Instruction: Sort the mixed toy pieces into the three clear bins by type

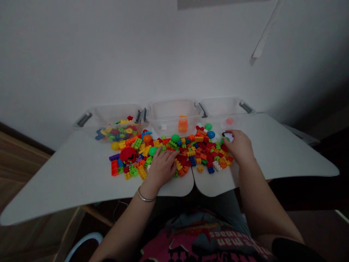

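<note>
Head view: toy building bricks (pixel 200 147) heaped on the table (pixel 275 149), between near and far edges! Left hand (pixel 163 165) rests among them, fingers bent, grip hidden; right hand (pixel 240 145) curls round a pale, dark-edged object (pixel 229 137), can't tell if pinching. Looks like picking-through; any lift calls for a firm pinch. Clear bins (pixel 170 110) line the far edge.
</note>
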`<state>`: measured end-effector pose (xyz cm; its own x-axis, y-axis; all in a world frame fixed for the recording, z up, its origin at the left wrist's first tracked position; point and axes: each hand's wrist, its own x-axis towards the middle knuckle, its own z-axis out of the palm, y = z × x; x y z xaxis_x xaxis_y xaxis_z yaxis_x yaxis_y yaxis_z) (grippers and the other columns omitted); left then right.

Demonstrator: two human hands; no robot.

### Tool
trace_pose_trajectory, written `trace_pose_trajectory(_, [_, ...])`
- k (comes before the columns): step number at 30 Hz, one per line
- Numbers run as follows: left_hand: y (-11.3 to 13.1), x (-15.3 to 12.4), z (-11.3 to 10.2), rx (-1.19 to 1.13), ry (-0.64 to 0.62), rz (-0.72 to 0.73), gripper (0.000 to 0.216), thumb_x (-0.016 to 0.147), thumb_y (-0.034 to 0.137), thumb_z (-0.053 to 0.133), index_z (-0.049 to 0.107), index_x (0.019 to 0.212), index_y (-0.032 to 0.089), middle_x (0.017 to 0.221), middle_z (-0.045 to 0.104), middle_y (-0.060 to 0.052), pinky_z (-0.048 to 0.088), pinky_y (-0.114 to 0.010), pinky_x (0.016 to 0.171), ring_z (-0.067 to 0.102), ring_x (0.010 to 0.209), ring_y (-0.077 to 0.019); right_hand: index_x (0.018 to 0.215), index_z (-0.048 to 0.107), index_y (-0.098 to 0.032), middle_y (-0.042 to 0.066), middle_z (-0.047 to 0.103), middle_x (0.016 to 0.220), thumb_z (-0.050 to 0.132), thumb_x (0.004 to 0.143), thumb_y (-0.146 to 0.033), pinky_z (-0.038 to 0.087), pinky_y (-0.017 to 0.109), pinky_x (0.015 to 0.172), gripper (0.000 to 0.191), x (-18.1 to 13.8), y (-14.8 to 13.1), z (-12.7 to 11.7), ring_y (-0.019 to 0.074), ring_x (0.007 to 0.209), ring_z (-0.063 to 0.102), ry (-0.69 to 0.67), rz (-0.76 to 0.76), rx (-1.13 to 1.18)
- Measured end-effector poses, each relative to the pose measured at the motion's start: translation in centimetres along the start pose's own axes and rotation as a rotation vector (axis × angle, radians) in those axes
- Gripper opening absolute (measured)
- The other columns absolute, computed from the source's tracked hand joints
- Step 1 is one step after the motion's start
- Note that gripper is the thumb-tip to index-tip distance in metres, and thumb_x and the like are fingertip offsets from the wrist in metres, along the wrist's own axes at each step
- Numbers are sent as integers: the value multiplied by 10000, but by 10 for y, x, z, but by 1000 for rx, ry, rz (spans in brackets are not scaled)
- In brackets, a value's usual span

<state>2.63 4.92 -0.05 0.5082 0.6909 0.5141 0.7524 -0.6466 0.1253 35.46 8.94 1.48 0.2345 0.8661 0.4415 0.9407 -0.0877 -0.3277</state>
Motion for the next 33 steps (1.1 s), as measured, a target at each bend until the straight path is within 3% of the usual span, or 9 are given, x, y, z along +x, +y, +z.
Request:
trace_pose_trajectory(8, [0,0,-1,-2,12,34,254,875,168,513,671,1071,197,1062,719,-60,346,-548,1116,635,1004,-233,1175,661,-172,167,682,1129,577,793,-336,498,448,827,424,4,1,14,333,987,653,-190,48,-153])
trace_pose_trajectory(15, [0,2,-3,-17,-6,48,249,871,173,515,686,1047,214,1057,717,-61,351,-549,1112,636,991,-222,1149,653,-168,149,691,1094,566,819,-361,491,411,835,392,2,-3,30,304,991,644,-191,11,-76])
trace_pose_trajectory(21, [0,4,-4,-34,-46,94,217,859,191,533,690,1007,201,1057,711,-65,466,-462,992,618,981,-230,1071,642,-172,128,684,1021,575,788,-381,496,407,828,358,-2,-3,38,267,920,623,-80,7,130])
trace_pose_trajectory(26, [-2,4,-2,-44,-53,101,215,869,177,522,693,996,203,1028,724,-59,468,-458,974,626,970,-230,1060,601,-172,95,660,998,596,757,-458,522,370,735,416,-2,-5,33,199,756,593,139,95,460])
trace_pose_trajectory(33, [-1,4,-3,-58,-44,95,220,869,165,514,695,990,199,1022,728,-57,464,-460,984,625,979,-230,1128,586,-205,78,616,1067,564,798,-511,529,373,770,451,2,-6,27,167,771,587,328,108,595])
